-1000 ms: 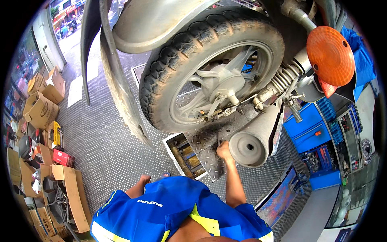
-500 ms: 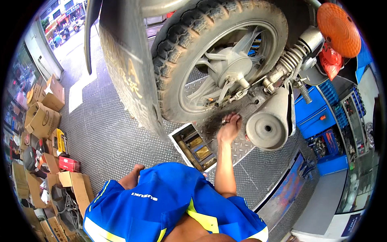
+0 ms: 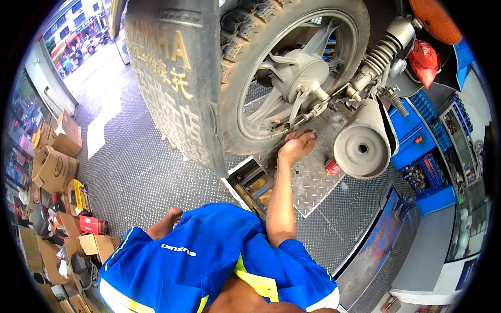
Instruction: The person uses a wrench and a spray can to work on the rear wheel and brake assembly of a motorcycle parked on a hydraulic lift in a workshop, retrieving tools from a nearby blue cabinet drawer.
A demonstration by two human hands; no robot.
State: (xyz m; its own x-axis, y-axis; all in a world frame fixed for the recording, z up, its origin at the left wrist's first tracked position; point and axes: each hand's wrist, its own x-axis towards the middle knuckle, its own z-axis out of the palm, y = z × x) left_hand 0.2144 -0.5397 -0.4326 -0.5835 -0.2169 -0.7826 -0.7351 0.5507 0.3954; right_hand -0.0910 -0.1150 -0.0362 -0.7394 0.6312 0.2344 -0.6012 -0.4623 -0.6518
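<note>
My right hand [image 3: 296,147] reaches beneath the lower edge of the motorcycle's rear wheel [image 3: 302,73], fingers curled; what they hold, if anything, is hidden. Beside it are a grey, cone-shaped exhaust muffler [image 3: 355,136], a worn metal plate [image 3: 314,193] and a red can [image 3: 332,166] partly behind the muffler. The shock absorber [image 3: 381,55] rises right of the hub. My left hand [image 3: 173,213] shows only slightly past my blue shirt, low at the left, its fingers unclear. A large mudflap [image 3: 175,120] with raised lettering hangs left of the tyre.
Cardboard boxes [image 3: 55,167] and loose parts line the left wall beside a doorway onto a street. An open recessed tray [image 3: 249,185] lies in the tread-plate floor [image 3: 115,182]. Blue tool cabinets [image 3: 411,130], a glass showcase [image 3: 459,229] and a red helmet-like object [image 3: 421,62] are at the right.
My right hand has moved up under the wheel, toward the axle. The view has shifted, so the mudflap fills more of the left side and the red can has come into view.
</note>
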